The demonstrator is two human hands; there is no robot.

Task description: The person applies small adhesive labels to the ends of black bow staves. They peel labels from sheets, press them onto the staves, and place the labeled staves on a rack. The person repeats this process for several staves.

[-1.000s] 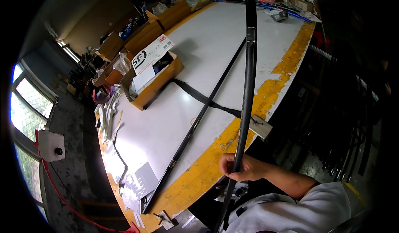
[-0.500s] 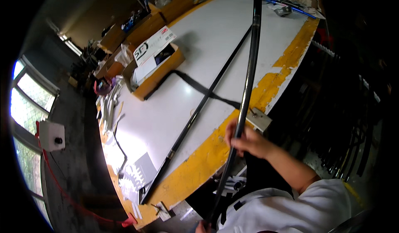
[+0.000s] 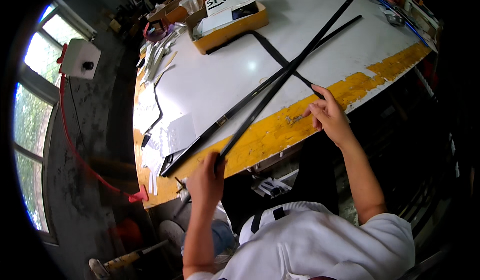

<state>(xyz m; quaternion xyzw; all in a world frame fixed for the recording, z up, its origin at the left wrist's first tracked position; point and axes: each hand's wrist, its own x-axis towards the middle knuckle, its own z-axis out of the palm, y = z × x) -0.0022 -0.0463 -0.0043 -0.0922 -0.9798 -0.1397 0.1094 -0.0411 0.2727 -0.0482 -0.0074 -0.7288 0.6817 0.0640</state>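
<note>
My left hand (image 3: 206,182) is closed around the lower part of a long black rod (image 3: 256,111) at the table's near edge. From there the rod slants up to the far right, crossing over a second black rod (image 3: 245,100) that lies on the table. My right hand (image 3: 331,117) is off the rod, its index finger stretched and the others loosely bent. Its fingertips are close to the end of a black strap (image 3: 272,51) on the tabletop; whether they touch it I cannot tell.
The white table (image 3: 220,80) has a worn yellow border. An open cardboard box (image 3: 230,30) stands at the back, with white strips (image 3: 155,60) left of it. A grey sheet (image 3: 181,135) and a small clamp (image 3: 181,185) are near the left corner. Blue rods (image 3: 410,25) lie far right.
The rod, earlier raised steeply in my right hand, has come down across the other rod. My right hand has let go, and my left hand has come up into view gripping it. The view has shifted.
</note>
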